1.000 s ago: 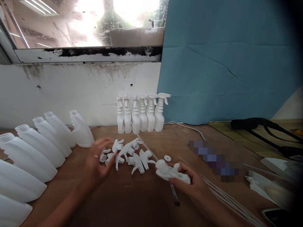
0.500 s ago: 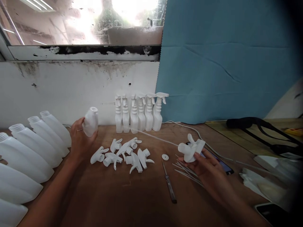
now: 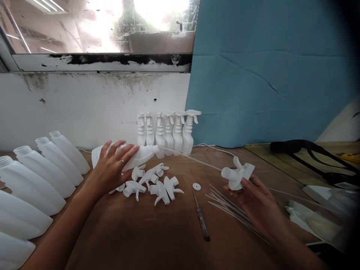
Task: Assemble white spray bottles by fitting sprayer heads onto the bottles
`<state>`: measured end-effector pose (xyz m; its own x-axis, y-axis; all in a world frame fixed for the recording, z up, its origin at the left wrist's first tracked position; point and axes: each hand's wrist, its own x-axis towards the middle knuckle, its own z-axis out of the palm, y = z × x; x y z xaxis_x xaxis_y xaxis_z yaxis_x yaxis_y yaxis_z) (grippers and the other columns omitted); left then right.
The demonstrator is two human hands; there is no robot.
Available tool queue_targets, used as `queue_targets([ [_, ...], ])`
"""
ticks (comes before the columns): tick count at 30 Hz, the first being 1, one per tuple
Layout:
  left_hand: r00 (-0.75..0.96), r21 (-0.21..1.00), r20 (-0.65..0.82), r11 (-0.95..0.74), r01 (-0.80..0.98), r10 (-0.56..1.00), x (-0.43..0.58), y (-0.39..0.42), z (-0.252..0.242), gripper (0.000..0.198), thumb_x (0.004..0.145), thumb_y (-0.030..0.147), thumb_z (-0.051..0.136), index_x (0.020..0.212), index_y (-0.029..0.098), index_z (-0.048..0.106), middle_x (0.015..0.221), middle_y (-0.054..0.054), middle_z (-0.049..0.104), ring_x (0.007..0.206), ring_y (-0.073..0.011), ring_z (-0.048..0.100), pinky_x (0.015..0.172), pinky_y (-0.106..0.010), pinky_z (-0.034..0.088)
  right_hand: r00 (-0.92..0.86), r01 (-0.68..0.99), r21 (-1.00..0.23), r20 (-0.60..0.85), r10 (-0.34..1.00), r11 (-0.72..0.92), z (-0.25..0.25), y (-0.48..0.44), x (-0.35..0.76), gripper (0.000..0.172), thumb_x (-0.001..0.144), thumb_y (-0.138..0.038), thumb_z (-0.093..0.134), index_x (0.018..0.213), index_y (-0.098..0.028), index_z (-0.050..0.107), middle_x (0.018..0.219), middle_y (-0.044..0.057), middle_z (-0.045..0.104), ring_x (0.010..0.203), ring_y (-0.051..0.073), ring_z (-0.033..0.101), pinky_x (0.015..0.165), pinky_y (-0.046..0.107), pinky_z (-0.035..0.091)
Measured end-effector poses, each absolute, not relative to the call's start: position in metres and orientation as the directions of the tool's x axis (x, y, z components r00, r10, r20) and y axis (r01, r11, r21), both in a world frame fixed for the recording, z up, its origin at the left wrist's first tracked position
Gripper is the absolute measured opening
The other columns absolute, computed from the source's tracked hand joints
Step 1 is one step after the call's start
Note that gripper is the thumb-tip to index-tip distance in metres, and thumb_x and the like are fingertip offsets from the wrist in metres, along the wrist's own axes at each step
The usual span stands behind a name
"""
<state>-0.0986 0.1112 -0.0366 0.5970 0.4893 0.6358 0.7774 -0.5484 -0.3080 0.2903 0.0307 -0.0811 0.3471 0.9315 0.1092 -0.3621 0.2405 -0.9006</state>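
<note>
My left hand [image 3: 114, 167] grips an empty white plastic bottle [image 3: 140, 155], held on its side with the neck pointing right, just above a heap of loose white trigger spray heads [image 3: 153, 182]. My right hand [image 3: 254, 197] holds a white trigger spray head [image 3: 237, 174] whose thin dip tube [image 3: 194, 159] stretches left toward the bottle's neck. The tube's tip lies at or just inside the mouth; I cannot tell which.
Several capless white bottles [image 3: 42, 172] lie in a row at left. Several finished spray bottles [image 3: 168, 133] stand by the wall. A small white disc [image 3: 196, 186], a slim metal tool [image 3: 201, 216], loose thin tubes [image 3: 230, 210] and a black strap [image 3: 312, 153] lie on the wooden table [image 3: 157, 236].
My left hand picked a bottle from the row, brought it to the centre and tipped it sideways. My right hand lifted the spray head and aimed its tube at the bottle.
</note>
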Motion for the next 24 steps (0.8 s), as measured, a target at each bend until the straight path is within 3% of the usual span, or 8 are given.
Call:
queue_targets([
  [12,0.641,-0.372,0.604,-0.544,0.752,0.474,-0.096,0.109,-0.034,0.063,0.09,0.029,0.06,0.146,0.019,0.034,0.132,-0.014,0.059,0.126,-0.0364,0.047,0.11,-0.061,0.028,0.348,-0.35,-0.912,0.084,0.934,0.213,-0.081,0.031,0.291,0.025,0.07,-0.034,0.081,0.088,-0.024,0.068,0.089,0.002,0.07,0.067,0.019,0.066,0.058,0.029,0.049],
  [18,0.615,-0.347,0.636,-0.539,0.767,0.466,-0.101,0.109,-0.032,0.063,0.092,0.033,0.058,0.148,0.021,0.032,0.132,-0.014,0.059,0.126,-0.0364,0.048,0.11,-0.061,0.028,0.33,-0.321,-0.92,0.114,0.937,0.225,-0.077,0.029,0.291,0.023,0.07,-0.036,0.08,0.085,-0.024,0.068,0.083,0.002,0.069,0.065,0.018,0.064,0.057,0.028,0.048],
  [24,0.759,-0.293,0.478,-0.734,0.613,0.443,-0.087,0.095,-0.024,0.075,0.083,0.024,0.063,0.15,0.023,0.03,0.14,-0.011,0.053,0.129,-0.0336,0.044,0.112,-0.057,0.026,0.364,-0.275,-0.937,0.104,0.926,0.213,-0.087,0.03,0.289,0.025,0.069,-0.036,0.082,0.083,-0.025,0.066,0.078,0.0,0.072,0.062,0.019,0.067,0.064,0.03,0.052],
])
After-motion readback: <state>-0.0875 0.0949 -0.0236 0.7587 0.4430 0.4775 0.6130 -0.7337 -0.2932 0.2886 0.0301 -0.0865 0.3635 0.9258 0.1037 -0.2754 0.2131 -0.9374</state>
